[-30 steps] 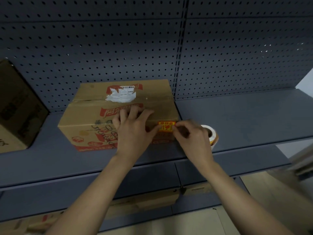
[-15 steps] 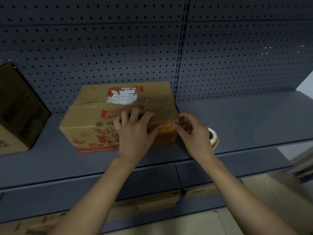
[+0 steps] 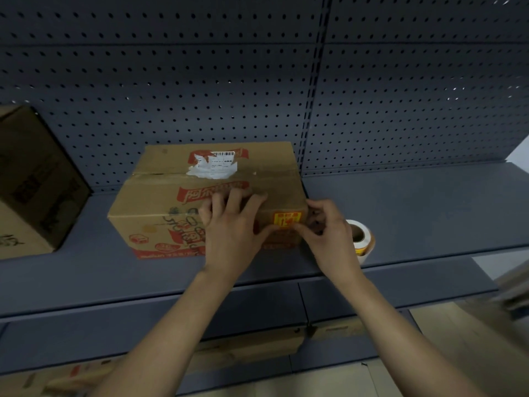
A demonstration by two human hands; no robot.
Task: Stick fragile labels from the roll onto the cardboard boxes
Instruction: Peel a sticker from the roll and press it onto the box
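A cardboard box (image 3: 171, 193) with red print and a torn white shipping label stands on the grey shelf (image 3: 400, 213). An orange fragile label (image 3: 287, 219) lies on the box's front face near its top right corner. My left hand (image 3: 232, 227) lies flat on the box's front top edge, thumb touching the label's lower left. My right hand (image 3: 326, 233) curls around the box's right corner, thumb pressing the label's lower right. The label roll (image 3: 361, 239) stands on the shelf just right of my right hand, partly hidden by it.
A second, darker cardboard box (image 3: 37, 184) stands at the shelf's left end. A perforated back panel (image 3: 400, 96) rises behind the shelf. Flattened cardboard (image 3: 246, 351) lies on a lower level below the shelf edge.
The label went from being held at the box's front corner to lying flat on the front face. Both thumbs now press its lower edge.
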